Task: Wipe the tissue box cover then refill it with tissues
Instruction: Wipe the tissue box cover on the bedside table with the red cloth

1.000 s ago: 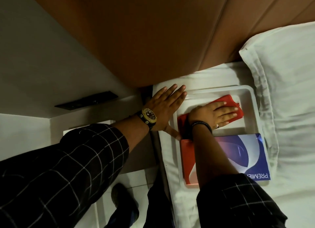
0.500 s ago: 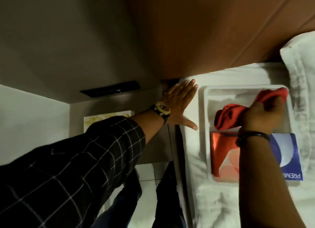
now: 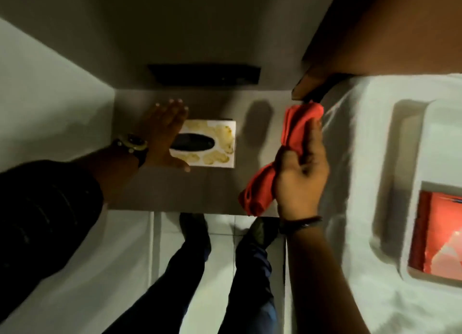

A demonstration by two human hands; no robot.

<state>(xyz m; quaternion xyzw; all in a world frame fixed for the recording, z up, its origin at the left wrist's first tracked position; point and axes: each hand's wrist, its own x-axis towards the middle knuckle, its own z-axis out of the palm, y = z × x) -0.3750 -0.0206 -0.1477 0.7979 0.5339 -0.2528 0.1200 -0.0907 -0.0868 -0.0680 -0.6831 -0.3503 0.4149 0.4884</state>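
Left hand (image 3: 163,131) is lying flat, fingers held together and thumb out, covering the left end of the tissue box cover (image 3: 208,143). Cover is sitting on the grey nightstand top (image 3: 175,188), roughly at its middle, nearer the back edge; white with yellowish pattern, dark oval slot facing up. A watch (image 3: 132,145) is showing on the left wrist, dark checked sleeve (image 3: 45,208) below it. Right hand (image 3: 301,181) is hovering over the right edge of the nightstand top, fingers curled tight around a bunched red cloth (image 3: 275,158), cloth ends sticking out above and below the fist. A dark band (image 3: 301,222) is sitting on the right wrist. Further right, the white bed (image 3: 350,258) is carrying a white tray (image 3: 405,183) at the frame's right edge, with a red tissue pack (image 3: 440,236) lying inside its near end. Whole frame is motion-blurred.
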